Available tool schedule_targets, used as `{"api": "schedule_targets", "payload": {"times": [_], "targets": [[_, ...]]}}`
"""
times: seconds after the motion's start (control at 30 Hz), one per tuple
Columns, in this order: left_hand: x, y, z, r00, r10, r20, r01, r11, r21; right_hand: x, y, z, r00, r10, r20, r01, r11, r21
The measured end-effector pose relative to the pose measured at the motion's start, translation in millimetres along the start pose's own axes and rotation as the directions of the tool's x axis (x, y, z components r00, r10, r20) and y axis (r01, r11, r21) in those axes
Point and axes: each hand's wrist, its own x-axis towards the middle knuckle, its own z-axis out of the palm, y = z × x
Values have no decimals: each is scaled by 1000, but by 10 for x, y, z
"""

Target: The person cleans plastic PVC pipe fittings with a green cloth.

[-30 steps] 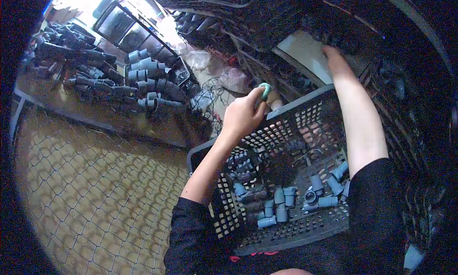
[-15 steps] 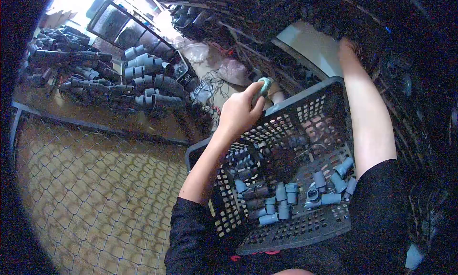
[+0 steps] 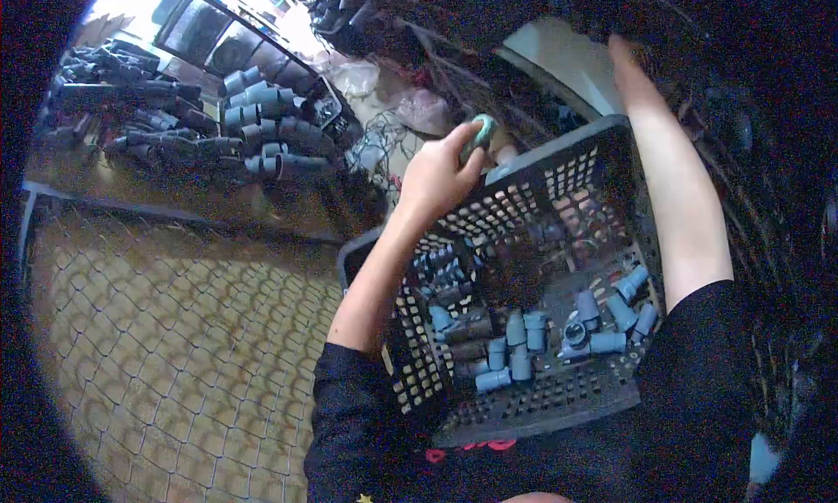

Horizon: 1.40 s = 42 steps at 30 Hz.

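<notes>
My left hand [image 3: 439,173] is closed around a pale green, ring-shaped piece [image 3: 483,133], above the far left rim of a black plastic basket [image 3: 559,149]. The basket is tilted towards my body. Inside it lie several grey-blue pipe fittings [image 3: 521,361], mostly short sleeves, with darker ones further back. My right arm stretches past the basket's right side, and my right hand [image 3: 627,59] reaches into deep shadow beside a pale panel [image 3: 567,62]. Its fingers are lost in the dark, so what they touch is hidden.
At the left, a table [image 3: 175,189] carries heaps of grey pipe fittings [image 3: 262,110]. Wire mesh [image 3: 175,346] spreads over the lower left. Behind the basket lie clear plastic bags [image 3: 419,110] and tangled cords [image 3: 380,145]. Dark, crowded shelving rises along the right.
The view has shifted slightly, so the basket and its fittings sit a little higher. My left hand still holds the green piece, and my right arm reaches slightly further up into the shadow.
</notes>
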Motion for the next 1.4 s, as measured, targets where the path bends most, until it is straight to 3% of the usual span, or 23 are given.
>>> {"api": "schedule_targets", "payload": {"times": [0.07, 0.1, 0.13, 0.17, 0.2, 0.23, 0.27, 0.3, 0.33, 0.43, 0.5, 0.53, 0.63, 0.67, 0.7, 0.9, 0.97, 1.07, 1.1, 1.17, 1.3, 1.37, 1.4], "targets": [[13, 53, -5, 1000, 12, 8, -12, 1000, 1, -164, -186, -108, 938, -221, -267, 218, 975, -42], [12, 100, -28, 999, -16, 47, 16, 1000, 3, -292, -321, -209, 839, -360, -409, 394, 919, -2], [11, 53, 20, 995, 89, -35, -88, 996, 21, -496, -512, -389, 723, -450, -523, 557, 828, 58], [13, 174, -70, 997, -36, 66, 32, 998, 50, -904, -862, -943, 568, -440, -696, 719, 677, 159], [18, 69, 1, 999, 27, 18, -28, 999, 18, -1170, -919, -1179, 626, -627, -464, 778, 539, 322], [33, -36, 59, 995, 90, -37, -90, 996, -11, -1389, -917, -1174, 615, -788, -7, 740, 574, 351], [37, -12, 21, 999, 9, 37, -8, 999, -39, -1605, -930, -1116, 330, -882, -335, 906, 197, 374], [46, -33, 7, 999, -25, 47, 28, 998, -64, -1806, -879, -1166, 19, -991, -135, 967, -16, 255], [49, -22, -5, 999, -11, 32, 13, 997, -82, -2028, -814, -1306, -90, -993, 75, 966, -68, 250], [7, -25, 59, 998, 61, 12, -61, 996, -64, -2311, -746, -1337, -10, -981, 196, 889, 81, 450], [40, 57, 14, 997, 34, 71, -35, 999, 8, -2384, -771, -1487, -53, -933, 355, 874, 129, 469], [38, 89, -21, 995, 4, 102, -7, 1000, 30, -2435, -825, -1545, -79, -800, 594, 856, 250, 452], [52, 0, 18, 997, 34, 72, -34, 999, -7, -2572, -564, -1277, -243, -294, 924, 838, 417, 353], [45, -4, 11, 996, 76, 46, -76, 997, -11, -2642, -428, -1109, -182, -311, 933, 857, 414, 306], [44, 3, -1, 996, 59, 66, -58, 998, -8, -2660, -498, -1096, -215, -233, 948, 907, 313, 282], [50, -1, -11, 994, -10, 108, 18, 997, -75, -3025, -457, -931, -224, -320, 920, 943, 166, 287], [26, -4, -1, 998, 44, 51, -41, 998, -54, -2951, -574, -1010, -151, -295, 944, 941, 251, 228], [25, 106, -76, 994, -21, 106, 21, 1000, -1, -2612, -775, -1198, 107, -264, 959, 939, 343, -10], [13, 133, -96, 993, -32, 110, 33, 999, -11, -2546, -761, -1241, 55, -296, 954, 957, 289, 35], [16, 107, -84, 995, -12, 102, 14, 1000, -25, -2694, -371, -1020, 45, -569, 821, 947, 287, 147], [0, 164, -89, 993, 4, 115, -6, 1000, 14, -3010, -503, -1060, 16, -494, 869, 971, 214, 104], [-22, 150, -92, 998, 68, 11, -68, 997, 41, -2869, -595, -1116, -254, -431, 866, 916, 178, 358], [-46, 86, -33, 986, 138, -96, -133, 989, 64, -2708, -708, -1281, -368, -400, 839, 824, 277, 494]]}}
